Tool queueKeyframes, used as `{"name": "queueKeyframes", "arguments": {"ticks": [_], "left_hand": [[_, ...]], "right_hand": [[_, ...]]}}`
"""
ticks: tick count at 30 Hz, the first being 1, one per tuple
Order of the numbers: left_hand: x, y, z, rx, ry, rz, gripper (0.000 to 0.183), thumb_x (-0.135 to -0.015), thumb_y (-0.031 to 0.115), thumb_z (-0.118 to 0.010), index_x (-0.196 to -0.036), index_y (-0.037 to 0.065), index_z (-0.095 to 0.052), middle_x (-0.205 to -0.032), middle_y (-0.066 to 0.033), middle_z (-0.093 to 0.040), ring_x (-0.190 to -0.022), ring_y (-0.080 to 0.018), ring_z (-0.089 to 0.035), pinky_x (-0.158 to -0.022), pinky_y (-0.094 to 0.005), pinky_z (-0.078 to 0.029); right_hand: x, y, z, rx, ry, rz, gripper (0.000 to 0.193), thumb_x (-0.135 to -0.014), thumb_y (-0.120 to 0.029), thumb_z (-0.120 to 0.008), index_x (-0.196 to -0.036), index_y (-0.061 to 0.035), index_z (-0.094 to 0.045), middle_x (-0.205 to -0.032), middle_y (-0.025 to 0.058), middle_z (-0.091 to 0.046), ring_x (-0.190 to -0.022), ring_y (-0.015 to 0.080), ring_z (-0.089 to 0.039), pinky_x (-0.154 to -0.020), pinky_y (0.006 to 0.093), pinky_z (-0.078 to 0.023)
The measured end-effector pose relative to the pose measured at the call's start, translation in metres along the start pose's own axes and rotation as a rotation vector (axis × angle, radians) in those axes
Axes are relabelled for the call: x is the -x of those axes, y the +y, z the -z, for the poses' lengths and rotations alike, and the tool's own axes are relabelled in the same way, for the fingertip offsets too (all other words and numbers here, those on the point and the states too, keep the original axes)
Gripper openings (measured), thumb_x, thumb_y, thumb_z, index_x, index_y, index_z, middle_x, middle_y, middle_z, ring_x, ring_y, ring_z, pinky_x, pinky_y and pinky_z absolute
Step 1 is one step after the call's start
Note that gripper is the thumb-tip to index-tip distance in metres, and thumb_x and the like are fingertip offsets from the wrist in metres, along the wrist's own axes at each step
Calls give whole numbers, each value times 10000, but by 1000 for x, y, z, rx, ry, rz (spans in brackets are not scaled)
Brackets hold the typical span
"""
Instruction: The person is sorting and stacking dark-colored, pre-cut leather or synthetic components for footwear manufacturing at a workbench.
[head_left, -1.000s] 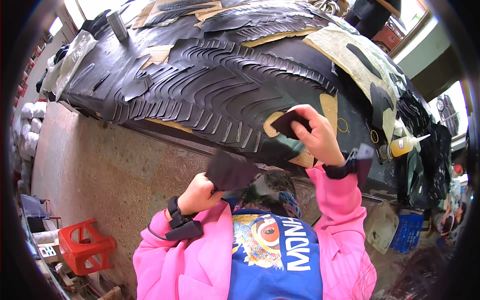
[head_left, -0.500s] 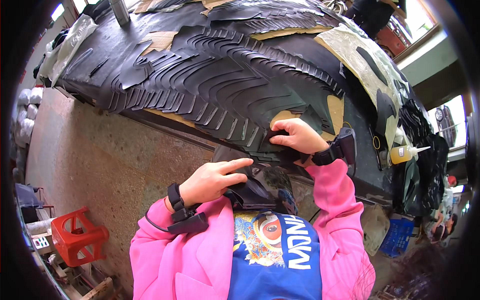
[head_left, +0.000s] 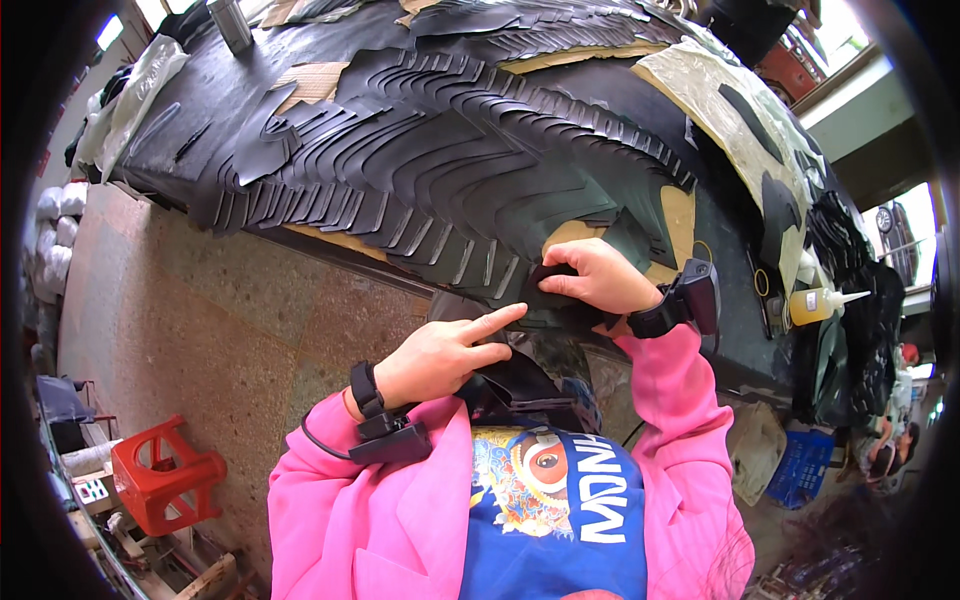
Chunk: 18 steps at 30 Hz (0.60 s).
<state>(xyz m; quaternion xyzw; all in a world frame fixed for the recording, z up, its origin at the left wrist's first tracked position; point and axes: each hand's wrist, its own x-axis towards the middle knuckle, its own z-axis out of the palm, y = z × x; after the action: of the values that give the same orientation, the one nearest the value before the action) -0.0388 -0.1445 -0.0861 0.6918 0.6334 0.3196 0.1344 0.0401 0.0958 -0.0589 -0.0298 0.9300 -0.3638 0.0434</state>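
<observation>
from my distant seat i see the right hand (head_left: 605, 278) bent over the near edge of the work, thumb and forefinger closed in a pinch on a small dark piece (head_left: 541, 272). the piece sits at those fingertips, on the hand's left side, so the right hand is the nearer. the left hand (head_left: 425, 360) hangs lower and to the left, forefinger stretched up and rightward toward the same spot yet apart from the right hand, thumb parted from it; its other fingers are folded out of sight, and i cannot tell whether they grip anything. just beyond the pinch, overlapping dark strips (head_left: 440, 170) fan away across the table (head_left: 190, 90), their near row slanting from upper left down to the pinched piece. light brown cardboard (head_left: 679, 220) shows to the right of the hand, and farther right stands a bottle of yellow liquid (head_left: 808, 307). a red stool (head_left: 165, 475) is on the floor, well apart at lower left. the right hand covers most of the piece, so i cannot make out its long axis or whether it touches the strips; a dark bundle (head_left: 515, 388) below the left hand is too murky to name.
</observation>
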Motion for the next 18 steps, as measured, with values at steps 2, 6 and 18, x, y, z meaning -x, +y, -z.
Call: {"name": "queueKeyframes", "arguments": {"ticks": [2,6,18], "left_hand": [[-2,0,0,4,-24,25,317,-597,-14,-574,-905,61,-583,-1352,-101,-376,-777,-250,-588,-630,-350,-487],[-3,1,2,-18,-30,24,308,-601,-17,-575,-899,59,-583,-1346,-100,-378,-751,-247,-584,-620,-351,-483],[-3,0,3,16,-49,56,286,-613,-30,-563,-889,45,-576,-1352,-77,-375,-751,-265,-590,-611,-361,-475]], "right_hand": [[-1,1,-1,21,-2,0,269,-763,-238,-639,-888,-6,-588,-812,165,-604,-805,323,-580,-691,370,-455],[0,-1,-4,17,37,-6,246,-768,-230,-634,-876,-17,-574,-811,149,-606,-798,310,-585,-688,364,-457],[-2,-3,-9,20,109,-26,183,-816,-178,-590,-837,-5,-533,-767,131,-599,-731,286,-585,-637,341,-446]]}}
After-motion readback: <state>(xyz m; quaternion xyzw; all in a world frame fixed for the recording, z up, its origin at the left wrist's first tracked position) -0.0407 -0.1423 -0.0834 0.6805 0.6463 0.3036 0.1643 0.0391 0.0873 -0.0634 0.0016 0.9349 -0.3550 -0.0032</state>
